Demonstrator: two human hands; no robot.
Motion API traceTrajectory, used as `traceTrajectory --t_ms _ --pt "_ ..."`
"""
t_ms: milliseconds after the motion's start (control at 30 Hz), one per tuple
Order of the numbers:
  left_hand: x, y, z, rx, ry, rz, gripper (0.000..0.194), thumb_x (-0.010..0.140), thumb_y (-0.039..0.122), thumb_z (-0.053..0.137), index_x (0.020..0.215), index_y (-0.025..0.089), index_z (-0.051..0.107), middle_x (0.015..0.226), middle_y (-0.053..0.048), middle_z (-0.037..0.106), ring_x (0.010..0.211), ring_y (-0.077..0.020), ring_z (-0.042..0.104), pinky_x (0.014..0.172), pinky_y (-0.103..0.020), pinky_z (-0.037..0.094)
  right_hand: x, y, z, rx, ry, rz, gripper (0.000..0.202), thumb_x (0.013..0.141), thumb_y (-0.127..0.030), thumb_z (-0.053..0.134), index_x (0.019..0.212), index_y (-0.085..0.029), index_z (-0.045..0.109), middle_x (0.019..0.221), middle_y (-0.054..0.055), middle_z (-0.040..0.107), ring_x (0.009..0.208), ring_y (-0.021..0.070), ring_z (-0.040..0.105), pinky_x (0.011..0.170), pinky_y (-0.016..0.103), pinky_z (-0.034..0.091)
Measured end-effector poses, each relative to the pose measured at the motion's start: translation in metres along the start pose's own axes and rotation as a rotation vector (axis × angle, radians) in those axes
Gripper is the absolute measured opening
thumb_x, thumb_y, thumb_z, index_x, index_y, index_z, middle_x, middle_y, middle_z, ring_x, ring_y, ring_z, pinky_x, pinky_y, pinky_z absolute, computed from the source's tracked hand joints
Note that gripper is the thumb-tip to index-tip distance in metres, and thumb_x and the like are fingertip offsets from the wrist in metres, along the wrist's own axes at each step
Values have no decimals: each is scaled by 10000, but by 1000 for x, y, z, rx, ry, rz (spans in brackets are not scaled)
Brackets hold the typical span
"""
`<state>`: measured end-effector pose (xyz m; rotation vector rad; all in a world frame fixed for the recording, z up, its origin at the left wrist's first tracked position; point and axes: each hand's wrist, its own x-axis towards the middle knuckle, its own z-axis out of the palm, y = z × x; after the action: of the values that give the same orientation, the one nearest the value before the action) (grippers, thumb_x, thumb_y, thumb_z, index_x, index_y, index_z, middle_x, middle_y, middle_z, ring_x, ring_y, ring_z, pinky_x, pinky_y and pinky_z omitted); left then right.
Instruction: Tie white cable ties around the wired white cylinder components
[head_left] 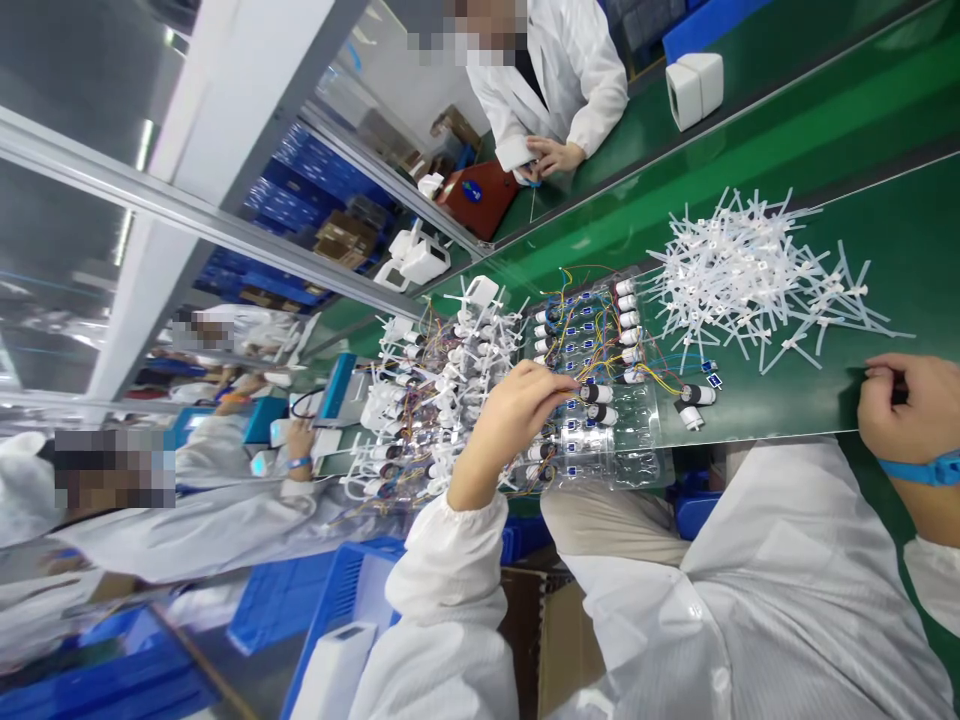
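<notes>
My left hand [517,405] reaches over a clear plastic tray [637,465] that holds rows of small white-and-black cylinders with coloured wires. Its fingertips pinch together at one wired cylinder [598,393] near the tray's middle. Two more cylinders [694,395] lie loose on the green mat beside the tray. My right hand [911,405], with a blue wrist strap [926,468], rests curled at the mat's near edge, and I see nothing in it. A heap of white cable ties [750,275] lies beyond the tray.
A pile of finished wired parts with ties [427,400] lies left of the tray. Across the green belt [825,110] a person in a white coat handles a white part, and two white boxes [694,88] stand nearby. Blue crates [285,600] sit below. Other workers sit at the left.
</notes>
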<state>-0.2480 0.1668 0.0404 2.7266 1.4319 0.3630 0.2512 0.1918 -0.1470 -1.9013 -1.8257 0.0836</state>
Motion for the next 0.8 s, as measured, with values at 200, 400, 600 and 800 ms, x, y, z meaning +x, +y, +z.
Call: traceTrajectory --t_ms 200,400,600,800 --pt "5 11 -27 42 147 -1 95 1071 190 716 1091 223 804 940 -39 819 877 -204 696 886 -358 564 0 -7 -6 -4 67 -34 336 995 -268 515 1063 -147 821 882 176 807 845 317 700 798 400 472" --pt "10 18 -41 26 357 -35 93 1020 165 779 1034 245 825 891 -21 837 812 -197 736 843 -362 576 6 -5 -11 29 -16 -42 317 972 -255 510 1008 -153 808 822 164 791 799 313 719 793 397 496" --pt "11 18 -46 70 558 -114 80 985 181 826 985 260 840 891 -9 840 812 -192 755 814 -354 585 10 -8 -15 46 -34 -80 332 951 -259 493 959 -146 805 797 148 797 750 315 734 769 401 512" --pt "14 19 -66 93 775 -185 39 979 257 849 947 236 842 864 1 822 790 -184 737 739 -354 559 11 -5 -15 51 -61 -101 358 960 -270 477 979 -144 812 849 160 816 811 340 762 790 417 534"
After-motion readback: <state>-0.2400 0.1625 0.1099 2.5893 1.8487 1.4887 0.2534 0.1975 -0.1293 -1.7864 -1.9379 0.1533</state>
